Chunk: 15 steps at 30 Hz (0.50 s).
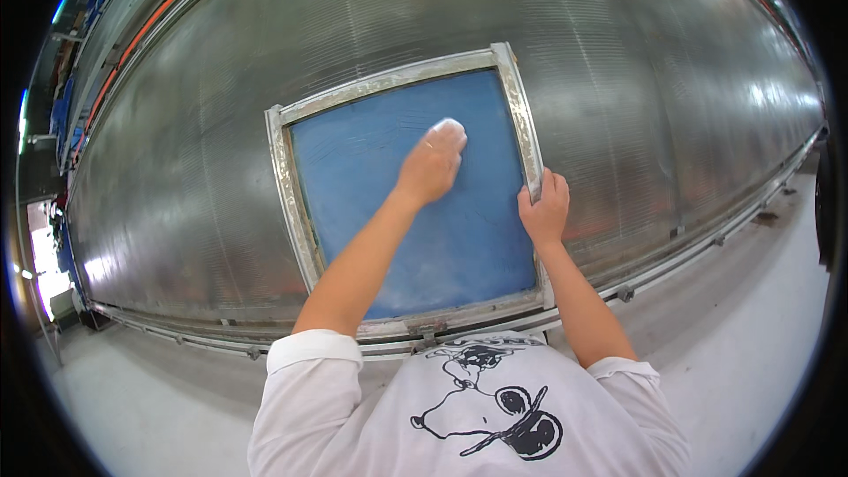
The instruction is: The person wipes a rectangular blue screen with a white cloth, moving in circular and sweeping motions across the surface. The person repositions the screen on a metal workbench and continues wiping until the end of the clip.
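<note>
A screen-printing frame [389,81] with worn, pale metal sides lies on a long grey table, tilted slightly in view. Blue mesh [353,177] fills it, cloudy with pale smears toward the near edge. My left hand [427,170] is closed around a wadded white cloth [450,130], which is over the upper middle of the mesh; the hand is slightly blurred. On the right side bar, my right hand [546,208] grips the frame from outside, with the thumb on the inner side and the fingers over the bar.
The long metallic tabletop [636,106] stretches to both sides and away from me. A metal rail [662,267] with small brackets [625,295] runs along its near edge. An orange strip [168,9] follows the far left edge. Pale floor [733,344] shows on the near side.
</note>
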Available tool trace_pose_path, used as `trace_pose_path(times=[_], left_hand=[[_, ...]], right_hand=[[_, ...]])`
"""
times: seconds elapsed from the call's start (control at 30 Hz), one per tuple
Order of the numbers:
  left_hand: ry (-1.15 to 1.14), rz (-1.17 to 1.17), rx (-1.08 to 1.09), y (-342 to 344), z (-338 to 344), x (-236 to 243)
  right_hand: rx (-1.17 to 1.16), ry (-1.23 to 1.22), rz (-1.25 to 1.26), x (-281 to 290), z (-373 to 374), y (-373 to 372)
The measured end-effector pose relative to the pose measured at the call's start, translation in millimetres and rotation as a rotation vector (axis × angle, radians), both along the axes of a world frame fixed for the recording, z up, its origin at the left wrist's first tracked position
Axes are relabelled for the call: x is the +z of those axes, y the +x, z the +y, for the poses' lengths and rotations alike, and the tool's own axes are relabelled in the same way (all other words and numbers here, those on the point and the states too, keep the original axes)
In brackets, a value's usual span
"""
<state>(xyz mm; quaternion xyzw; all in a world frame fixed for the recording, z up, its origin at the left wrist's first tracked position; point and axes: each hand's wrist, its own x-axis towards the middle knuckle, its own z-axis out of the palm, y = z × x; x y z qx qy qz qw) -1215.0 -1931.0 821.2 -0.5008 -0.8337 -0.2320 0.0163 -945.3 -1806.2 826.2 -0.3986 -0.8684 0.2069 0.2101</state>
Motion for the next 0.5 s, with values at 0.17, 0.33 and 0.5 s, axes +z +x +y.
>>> trace_pose_path(times=[0.17, 0.33, 0.5], left_hand=[[0.011, -0.088, 0.064, 15, 31, 5], [-0.003, -0.227, -0.019, 13, 29, 12], [-0.043, -0.234, -0.612, 68, 6, 14]], right_hand=[[-0.014, -0.006, -0.006, 0, 1, -5], [-0.019, 0.015, 0.022, -1, 0, -4], [-0.028, -0.014, -0.001, -2, 4, -2]])
